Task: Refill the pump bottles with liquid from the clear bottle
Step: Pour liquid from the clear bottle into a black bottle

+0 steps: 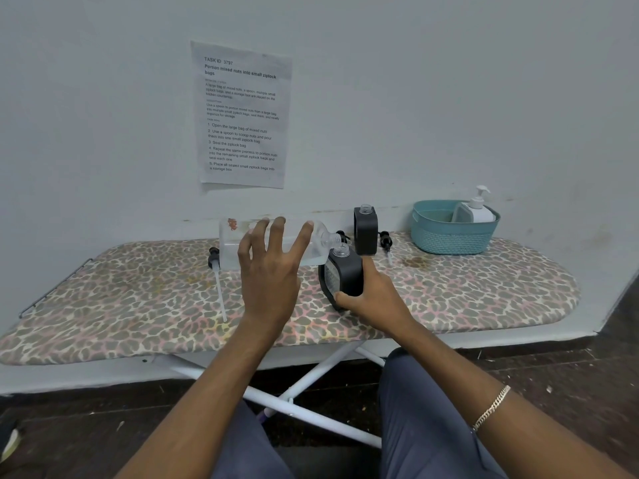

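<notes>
Left hand: held the clear bottle from the near side, with spread fingers hooked over its top edge; the thumb was hidden.
Clear bottle: lay almost on its side above the ironing board, with its open neck pointing right and sitting just over the mouth of the black pump bottle.
Right hand: was clamped round the lower body of the black pump bottle, leaning it left towards the incoming neck.
Step in hand: this was judged to be the pour into the first black bottle.
Liquid: looked colourless. Neither its level in the two bottles nor any stream between them could be made out.
Doing it well: both mouths were narrow, so the clear neck needed to stay right over the opening, ideally touching its rim. Tipping slowly would have let air back in and avoided glugging.
Grip advice: a firmer wrap with the left hand would have helped, since splayed fingers give less control of the tilt.
Risk: the black wall hid the fill level, so overfilling onto the fabric cover was likely unless the pour paused for checks.
Second black bottle: stood upright and uncapped behind, near the wall, and seemed to be waiting its turn.
Pump head: lay on the board at the left with its long tube; two more lay beside the second black bottle.
Basket: sat at the far right and held a white pump bottle.
</notes>
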